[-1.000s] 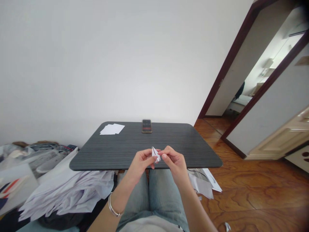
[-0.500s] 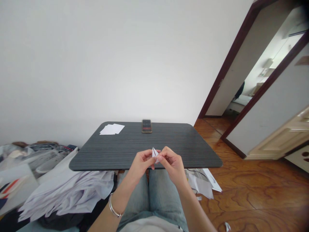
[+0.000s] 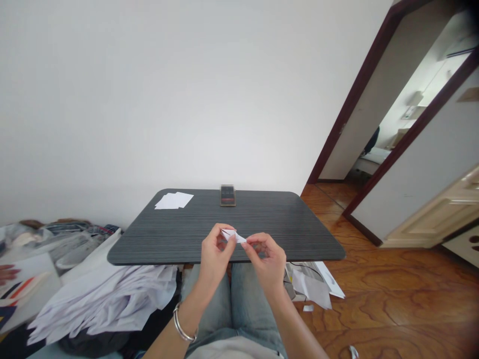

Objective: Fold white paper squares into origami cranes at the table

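A small folded white paper [image 3: 232,235], pointed at its ends, is held just above the near edge of the dark table [image 3: 194,219]. My left hand [image 3: 218,249] pinches its left part between thumb and fingers. With thumb and forefinger, my right hand [image 3: 266,257] grips the narrow right tip. Parts of the paper are hidden behind the left fingers. A silver bangle [image 3: 181,324] circles my left wrist.
White paper sheets [image 3: 174,200] lie at the table's far left, and a phone [image 3: 227,195] stands at the back. Piled white cloth [image 3: 108,294] and other items fill the left side. Papers [image 3: 312,286] sit low on the right, above wooden floor [image 3: 392,294].
The folded paper has turned from point-up to lying nearly sideways. My left hand has shifted slightly left, and my right hand has moved to the paper's right tip.
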`<state>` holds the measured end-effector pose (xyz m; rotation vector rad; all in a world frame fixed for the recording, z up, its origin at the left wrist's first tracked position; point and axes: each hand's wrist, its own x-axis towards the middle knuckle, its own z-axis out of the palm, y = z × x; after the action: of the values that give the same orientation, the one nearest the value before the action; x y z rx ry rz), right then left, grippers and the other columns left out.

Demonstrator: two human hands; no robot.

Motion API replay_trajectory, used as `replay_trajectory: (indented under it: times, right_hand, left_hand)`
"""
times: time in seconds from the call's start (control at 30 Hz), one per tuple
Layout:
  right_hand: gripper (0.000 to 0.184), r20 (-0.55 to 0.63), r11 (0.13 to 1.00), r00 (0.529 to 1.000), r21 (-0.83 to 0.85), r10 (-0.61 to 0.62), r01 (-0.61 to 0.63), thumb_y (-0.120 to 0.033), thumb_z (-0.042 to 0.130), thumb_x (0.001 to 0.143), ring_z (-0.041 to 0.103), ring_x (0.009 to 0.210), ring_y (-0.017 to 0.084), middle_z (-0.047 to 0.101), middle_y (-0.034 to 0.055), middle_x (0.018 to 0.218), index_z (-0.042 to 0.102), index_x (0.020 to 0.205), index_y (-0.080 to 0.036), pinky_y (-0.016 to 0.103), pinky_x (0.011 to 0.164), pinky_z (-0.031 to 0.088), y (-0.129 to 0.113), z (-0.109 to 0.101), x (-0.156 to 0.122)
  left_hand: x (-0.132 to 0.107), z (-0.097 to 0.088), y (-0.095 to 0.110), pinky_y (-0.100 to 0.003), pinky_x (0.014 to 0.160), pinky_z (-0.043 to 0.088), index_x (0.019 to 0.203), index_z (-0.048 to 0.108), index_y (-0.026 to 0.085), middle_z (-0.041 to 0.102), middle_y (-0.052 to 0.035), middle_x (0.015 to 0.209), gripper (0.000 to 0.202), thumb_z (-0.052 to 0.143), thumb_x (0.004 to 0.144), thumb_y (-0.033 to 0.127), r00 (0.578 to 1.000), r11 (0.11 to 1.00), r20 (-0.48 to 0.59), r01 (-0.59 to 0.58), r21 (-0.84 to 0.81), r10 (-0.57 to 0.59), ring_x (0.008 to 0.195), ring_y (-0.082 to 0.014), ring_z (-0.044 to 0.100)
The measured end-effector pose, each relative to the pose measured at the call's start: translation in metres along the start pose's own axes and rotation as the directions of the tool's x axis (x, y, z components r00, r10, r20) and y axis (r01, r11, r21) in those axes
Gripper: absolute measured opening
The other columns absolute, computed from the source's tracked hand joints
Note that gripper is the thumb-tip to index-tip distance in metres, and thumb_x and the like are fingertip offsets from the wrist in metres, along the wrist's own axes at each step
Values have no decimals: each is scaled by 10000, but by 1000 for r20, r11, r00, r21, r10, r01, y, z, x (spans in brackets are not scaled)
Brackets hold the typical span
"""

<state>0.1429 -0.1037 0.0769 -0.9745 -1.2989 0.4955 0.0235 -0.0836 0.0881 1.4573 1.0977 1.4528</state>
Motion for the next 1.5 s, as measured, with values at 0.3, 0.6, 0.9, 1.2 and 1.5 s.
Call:
replay_trajectory:
  times: [0.3,0.6,0.9,1.2,1.5]
  right_hand:
    - [76,-59,984,983,19,-174,175,-131,624,754,580,674,158,633,27,717,624,739,-205,252,524,434,0,-5,1]
    - [125,-18,966,972,110,-235,235,-78,628,742,601,670,157,646,26,709,647,741,-202,263,557,465,-5,-10,4]
    - [199,94,927,925,118,-367,356,-25,627,723,613,663,153,655,26,735,653,771,-216,278,590,481,-7,-19,9]
    - [224,131,896,888,104,-442,431,-13,620,722,621,665,157,659,31,747,654,802,-220,283,585,493,-7,-24,12]
    - [152,50,936,944,157,-326,315,-70,639,729,609,650,161,655,26,717,662,758,-217,295,598,483,-2,-19,8]
  left_hand:
    - [-7,-2,12,-211,637,431,887,593,175,631,-31,870,108,504,826,180,970,959,82,-238,156,227,757,-135,580]
    - [-8,-7,10,-236,674,433,840,620,170,629,-39,834,64,569,803,172,907,917,209,-390,88,366,777,-150,579]
    - [-5,-11,14,-251,683,432,821,635,157,639,-48,814,67,574,806,180,892,924,279,-381,44,354,760,-150,583]
    - [-5,-10,17,-255,673,430,785,623,153,629,-47,790,77,566,812,198,901,946,307,-325,16,305,744,-151,581]
    - [-6,-10,16,-245,644,440,770,630,155,644,-48,784,25,633,749,168,893,932,293,-363,21,341,709,-145,592]
